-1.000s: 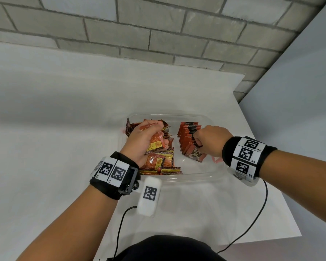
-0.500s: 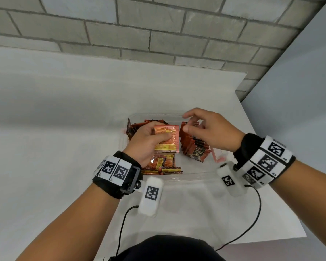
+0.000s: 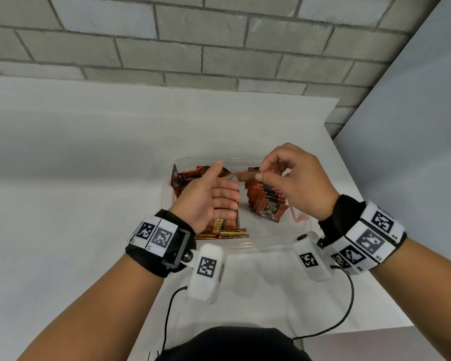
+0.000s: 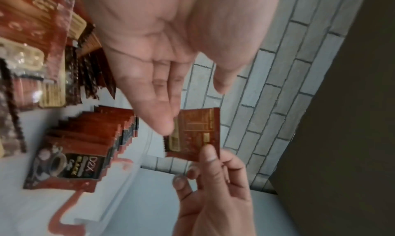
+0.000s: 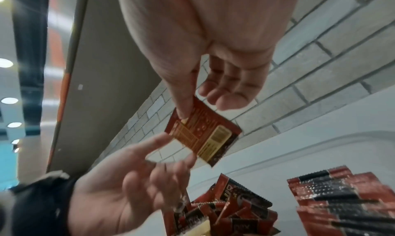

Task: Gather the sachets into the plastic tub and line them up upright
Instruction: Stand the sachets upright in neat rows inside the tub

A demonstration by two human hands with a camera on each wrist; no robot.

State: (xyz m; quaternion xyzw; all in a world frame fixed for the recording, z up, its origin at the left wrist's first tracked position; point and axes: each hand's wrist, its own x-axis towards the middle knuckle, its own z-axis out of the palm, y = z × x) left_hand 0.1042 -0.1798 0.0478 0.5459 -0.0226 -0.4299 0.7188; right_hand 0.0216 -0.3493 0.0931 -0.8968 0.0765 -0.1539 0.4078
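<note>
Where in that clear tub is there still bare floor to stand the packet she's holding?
Bare floor shows in the plastic tub along its near wall, right of the loose heap, and in the lane between that heap and the upright row. The tub's left half is crowded. The right hand pinches the sachet; the left hand is open.

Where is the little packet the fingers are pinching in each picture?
Head: held sachet, upper middle, above the tub.
Left wrist: held sachet, centre, pinched by the right hand.
Right wrist: held sachet, centre.
Shared landmark: upright sachet row.
</note>
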